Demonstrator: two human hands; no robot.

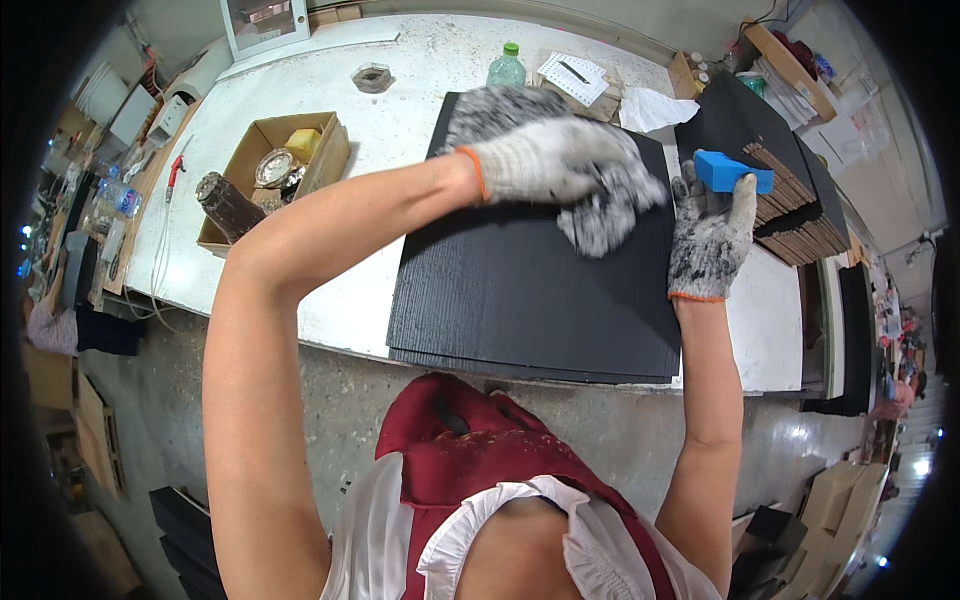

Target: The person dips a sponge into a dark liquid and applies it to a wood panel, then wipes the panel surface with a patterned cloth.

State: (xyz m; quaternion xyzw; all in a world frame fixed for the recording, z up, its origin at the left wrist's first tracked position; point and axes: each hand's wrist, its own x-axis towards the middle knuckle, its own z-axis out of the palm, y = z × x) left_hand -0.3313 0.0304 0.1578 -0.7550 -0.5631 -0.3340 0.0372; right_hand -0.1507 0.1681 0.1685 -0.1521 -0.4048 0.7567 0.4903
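A stack of black wood-grained panels [530,290] lies before me on the white table. My left hand [555,160], in a whitish knit glove with an orange cuff, is closed on a black-and-white smudged rag [605,215] over the top panel. Behind its wrist shows more mottled cloth [500,108]; whether it is the same rag I cannot tell. At the panels' right edge my right hand [708,245], in a black-stained glove, grips a blue block [730,172] between thumb and fingers.
More black panels with brown edges [785,185] are piled at the right. On the left stands a cardboard box [255,150] with a dark-stained bottle [228,205] and a tin [275,168]. Behind the panels are a green-capped bottle [508,68], white paper [655,108] and a glass ashtray-like dish [372,78].
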